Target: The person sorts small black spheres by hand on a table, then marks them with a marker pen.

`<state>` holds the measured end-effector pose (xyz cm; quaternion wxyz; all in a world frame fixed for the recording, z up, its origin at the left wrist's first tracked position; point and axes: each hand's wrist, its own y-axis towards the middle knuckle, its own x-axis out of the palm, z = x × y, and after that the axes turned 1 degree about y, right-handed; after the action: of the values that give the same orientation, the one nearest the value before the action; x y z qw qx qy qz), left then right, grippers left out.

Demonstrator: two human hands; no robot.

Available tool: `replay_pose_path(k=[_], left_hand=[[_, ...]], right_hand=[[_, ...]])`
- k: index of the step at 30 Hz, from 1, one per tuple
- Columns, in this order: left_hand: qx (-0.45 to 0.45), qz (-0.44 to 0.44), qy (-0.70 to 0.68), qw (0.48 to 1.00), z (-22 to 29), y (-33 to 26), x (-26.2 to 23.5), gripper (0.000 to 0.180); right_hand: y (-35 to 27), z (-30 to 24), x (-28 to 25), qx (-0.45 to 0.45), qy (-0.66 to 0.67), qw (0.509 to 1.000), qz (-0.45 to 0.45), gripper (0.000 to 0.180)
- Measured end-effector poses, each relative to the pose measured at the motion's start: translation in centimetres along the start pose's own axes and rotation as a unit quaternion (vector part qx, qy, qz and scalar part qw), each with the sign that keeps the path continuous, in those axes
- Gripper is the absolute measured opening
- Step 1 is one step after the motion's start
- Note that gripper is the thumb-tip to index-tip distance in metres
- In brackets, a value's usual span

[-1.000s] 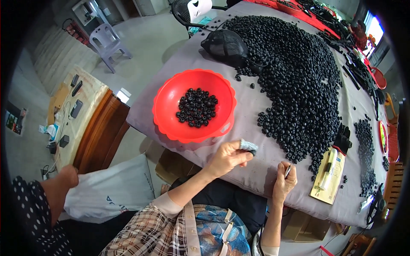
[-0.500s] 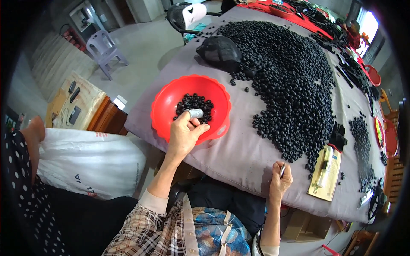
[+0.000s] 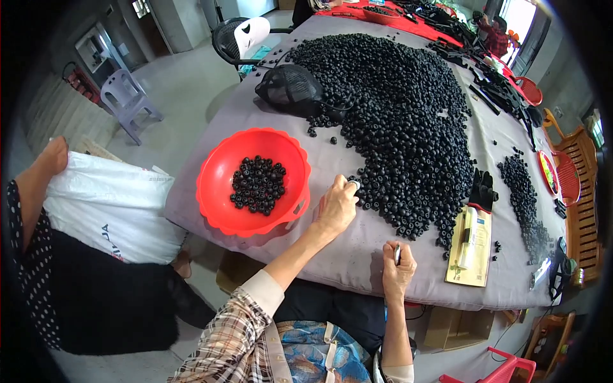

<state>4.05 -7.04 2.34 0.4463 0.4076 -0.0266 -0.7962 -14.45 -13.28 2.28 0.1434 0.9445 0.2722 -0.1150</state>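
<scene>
The black bead pile [image 3: 408, 127] lies just beyond the nearer left hand [image 3: 337, 209], whose finger opening I cannot tell; the right hand [image 3: 399, 273] clasps a slim metallic tool [image 3: 397, 254].

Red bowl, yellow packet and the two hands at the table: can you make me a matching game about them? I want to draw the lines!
Column one
1. red bowl
2. left hand
3. right hand
4. yellow packet

Column two
A. fingertips at the edge of the big black pile
B. lies under a white tube
C. has some black beads inside
D. closed around a small shiny thing

Right pairs: 1-C, 2-A, 3-D, 4-B
</scene>
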Motion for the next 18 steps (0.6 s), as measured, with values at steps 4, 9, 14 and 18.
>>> replay_pose_path(k=[4,9,14,18], left_hand=[[0.011,-0.026,0.06,0.998,-1.0,0.4,1.2,0.018],[0.037,-0.03,0.065,0.997,-2.2,0.2,1.2,0.017],[-0.018,-0.031,-0.141,0.989,-0.8,-1.6,-0.7,0.014],[-0.245,-0.214,-0.517,0.792,1.1,-4.2,-2.3,0.015]], right_hand=[[0.0,0.2,0.0,-0.007,-0.008,1.0,0.004,0.008],[0.1,0.5,0.2,-0.008,-0.007,1.0,-0.001,0.008],[0.3,0.2,0.0,-0.011,-0.032,0.999,-0.004,0.007],[0.5,0.0,0.6,-0.07,-0.017,0.997,-0.025,0.012]])
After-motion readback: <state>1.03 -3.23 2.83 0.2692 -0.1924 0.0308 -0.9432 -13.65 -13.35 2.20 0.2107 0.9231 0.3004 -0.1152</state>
